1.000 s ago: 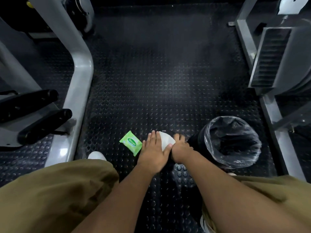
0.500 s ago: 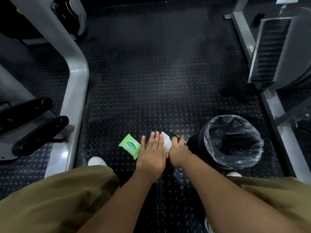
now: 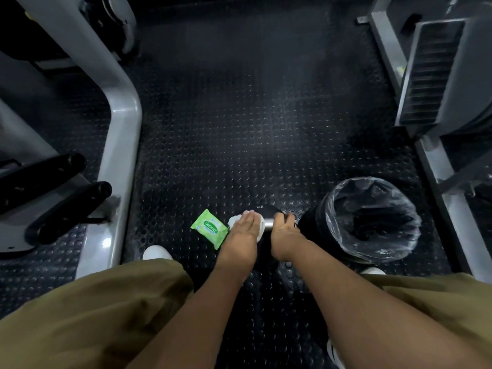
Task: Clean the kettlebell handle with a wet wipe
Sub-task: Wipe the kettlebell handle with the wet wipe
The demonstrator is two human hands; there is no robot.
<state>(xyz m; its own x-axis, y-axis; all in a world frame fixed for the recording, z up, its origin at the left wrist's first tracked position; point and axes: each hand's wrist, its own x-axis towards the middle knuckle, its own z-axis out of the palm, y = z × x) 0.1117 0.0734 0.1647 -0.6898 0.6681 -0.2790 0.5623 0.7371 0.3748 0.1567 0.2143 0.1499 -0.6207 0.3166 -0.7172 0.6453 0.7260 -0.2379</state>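
Left hand (image 3: 243,231) fingers straight, pressing wipe (image 3: 233,220) onto handle (image 3: 268,223). Right hand (image 3: 283,231) clenched round handle just beside it. Pack (image 3: 210,228) just left of wipe. Bin (image 3: 343,193) near, right of right hand. Frame (image 3: 121,145) well left.

Both bare forearms reached down, left hand (image 3: 246,230) lay flat with straight fingers, right hand (image 3: 283,232) curled round kettlebell handle (image 3: 268,223)
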